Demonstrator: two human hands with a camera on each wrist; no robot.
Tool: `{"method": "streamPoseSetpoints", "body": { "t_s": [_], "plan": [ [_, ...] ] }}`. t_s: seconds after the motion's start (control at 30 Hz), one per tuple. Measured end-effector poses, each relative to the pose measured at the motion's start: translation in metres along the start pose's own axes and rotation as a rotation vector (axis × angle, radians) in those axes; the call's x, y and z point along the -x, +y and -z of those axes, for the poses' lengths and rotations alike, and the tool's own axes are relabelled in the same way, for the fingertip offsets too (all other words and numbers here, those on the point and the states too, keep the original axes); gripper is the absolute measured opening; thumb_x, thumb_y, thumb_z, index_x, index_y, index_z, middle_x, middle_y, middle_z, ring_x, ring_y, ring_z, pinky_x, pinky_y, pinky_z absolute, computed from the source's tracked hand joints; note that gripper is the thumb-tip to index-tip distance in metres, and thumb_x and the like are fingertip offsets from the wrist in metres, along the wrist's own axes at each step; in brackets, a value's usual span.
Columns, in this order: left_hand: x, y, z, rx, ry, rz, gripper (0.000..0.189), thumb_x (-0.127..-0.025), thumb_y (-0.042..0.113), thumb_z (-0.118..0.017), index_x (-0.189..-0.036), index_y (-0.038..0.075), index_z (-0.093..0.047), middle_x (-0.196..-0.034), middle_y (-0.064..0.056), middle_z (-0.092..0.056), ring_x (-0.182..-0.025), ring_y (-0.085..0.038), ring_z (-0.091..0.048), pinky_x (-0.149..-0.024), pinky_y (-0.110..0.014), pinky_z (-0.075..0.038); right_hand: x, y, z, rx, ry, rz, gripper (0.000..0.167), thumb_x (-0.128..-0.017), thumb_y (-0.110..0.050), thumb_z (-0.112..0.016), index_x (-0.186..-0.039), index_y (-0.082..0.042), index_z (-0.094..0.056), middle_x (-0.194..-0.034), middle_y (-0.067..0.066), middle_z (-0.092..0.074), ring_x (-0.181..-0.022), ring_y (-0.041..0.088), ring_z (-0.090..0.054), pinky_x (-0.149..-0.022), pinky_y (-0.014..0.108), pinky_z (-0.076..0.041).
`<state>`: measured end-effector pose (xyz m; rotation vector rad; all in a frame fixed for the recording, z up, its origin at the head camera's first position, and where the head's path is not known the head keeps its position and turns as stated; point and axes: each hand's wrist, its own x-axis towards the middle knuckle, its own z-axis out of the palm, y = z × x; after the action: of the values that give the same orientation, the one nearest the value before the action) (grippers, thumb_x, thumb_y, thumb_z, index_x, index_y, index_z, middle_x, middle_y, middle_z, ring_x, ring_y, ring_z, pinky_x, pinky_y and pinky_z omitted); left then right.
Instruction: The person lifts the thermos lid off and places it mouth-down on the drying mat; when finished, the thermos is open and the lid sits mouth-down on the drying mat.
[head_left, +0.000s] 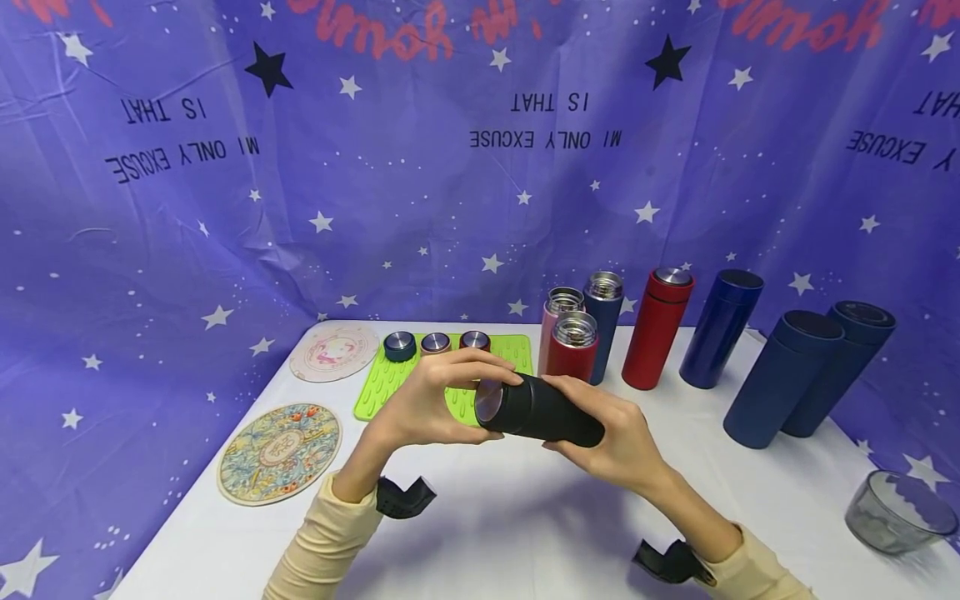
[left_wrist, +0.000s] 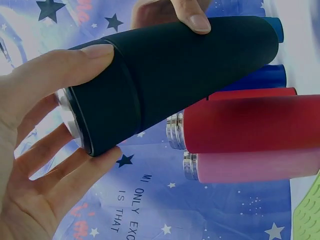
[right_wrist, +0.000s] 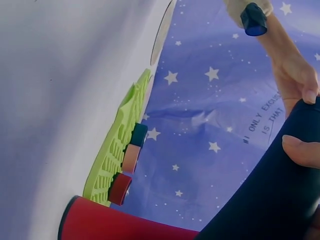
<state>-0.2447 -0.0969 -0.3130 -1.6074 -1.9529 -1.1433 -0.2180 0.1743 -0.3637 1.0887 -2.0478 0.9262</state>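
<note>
A black thermos (head_left: pixel 562 412) is held aloft over the white surface (head_left: pixel 510 533), tilted, between both hands. The left hand (head_left: pixel 426 404) pinches its silver-topped lid (head_left: pixel 490 402), thumb on one side and fingers on the other (the thumb tip reaches the seam below the lid in the left wrist view), with a gap between palm and lid top. The right hand (head_left: pixel 611 429) curls round the body near the base, thumb and fingers on opposite sides.

The left hand and thermos cover part of the green mat (head_left: pixel 375 400) and the lower edge of a red cap (head_left: pixel 475 340) on it. The foot of the open red thermos (head_left: pixel 572 357) is hidden too. In the right wrist view, the frame cuts off the thermos's lower end and most of the right hand.
</note>
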Motion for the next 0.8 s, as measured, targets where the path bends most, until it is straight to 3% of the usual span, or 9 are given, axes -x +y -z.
{"method": "streamPoseSetpoints", "body": {
  "t_s": [0.2,0.33,0.43,0.53,0.63,0.8],
  "plan": [
    [-0.001,0.001,-0.002,-0.006,0.027,0.036,0.061,-0.061,0.012,-0.092,-0.117,0.007,-0.068,-0.117,-0.008,-0.065,-0.107,-0.018,-0.062,-0.075,-0.026,-0.057,0.001,0.002,-0.003,0.025,0.050,0.063,0.077,-0.059,-0.012,-0.090,-0.130,-0.004,-0.060,-0.123,0.007,-0.064,-0.111,0.027,-0.062,-0.101,0.022,-0.043],
    [-0.007,0.011,-0.005,0.024,0.088,0.100,0.061,-0.057,0.005,-0.093,-0.113,0.002,-0.068,-0.111,-0.010,-0.066,-0.102,-0.021,-0.063,-0.070,-0.030,-0.059,0.002,0.001,-0.002,0.092,0.087,0.069,0.076,-0.059,-0.014,-0.090,-0.129,-0.005,-0.061,-0.122,0.007,-0.065,-0.111,0.029,-0.062,-0.102,0.026,-0.043],
    [-0.010,0.016,-0.010,0.057,0.154,0.178,0.059,-0.059,0.002,-0.091,-0.112,-0.002,-0.066,-0.105,-0.012,-0.066,-0.091,-0.023,-0.065,-0.066,-0.032,-0.059,0.002,0.002,-0.002,0.202,0.119,0.086,0.075,-0.060,-0.015,-0.088,-0.130,-0.008,-0.062,-0.122,0.008,-0.065,-0.110,0.029,-0.063,-0.096,0.035,-0.049],
    [-0.008,0.009,-0.016,0.102,0.191,0.283,0.058,-0.063,0.004,-0.090,-0.115,0.000,-0.065,-0.106,-0.010,-0.065,-0.086,-0.022,-0.066,-0.065,-0.031,-0.059,0.002,0.003,-0.001,0.299,0.140,0.110,0.077,-0.059,-0.014,-0.087,-0.131,-0.009,-0.061,-0.122,0.009,-0.065,-0.108,0.029,-0.063,-0.088,0.045,-0.053],
    [-0.004,-0.001,-0.020,0.127,0.189,0.364,0.059,-0.066,0.011,-0.089,-0.119,0.007,-0.064,-0.111,-0.004,-0.064,-0.090,-0.019,-0.066,-0.067,-0.028,-0.059,0.002,0.005,0.000,0.330,0.129,0.113,0.080,-0.057,-0.013,-0.087,-0.132,-0.009,-0.061,-0.122,0.010,-0.065,-0.108,0.030,-0.063,-0.084,0.050,-0.054],
    [-0.001,-0.009,-0.019,0.102,0.125,0.371,0.064,-0.069,0.020,-0.089,-0.126,0.010,-0.060,-0.116,0.002,-0.061,-0.097,-0.017,-0.062,-0.070,-0.028,-0.058,0.003,0.004,0.001,0.327,0.060,0.041,0.083,-0.059,-0.019,-0.091,-0.134,-0.011,-0.058,-0.125,0.009,-0.064,-0.110,0.029,-0.063,-0.085,0.048,-0.054]
  ]
}}
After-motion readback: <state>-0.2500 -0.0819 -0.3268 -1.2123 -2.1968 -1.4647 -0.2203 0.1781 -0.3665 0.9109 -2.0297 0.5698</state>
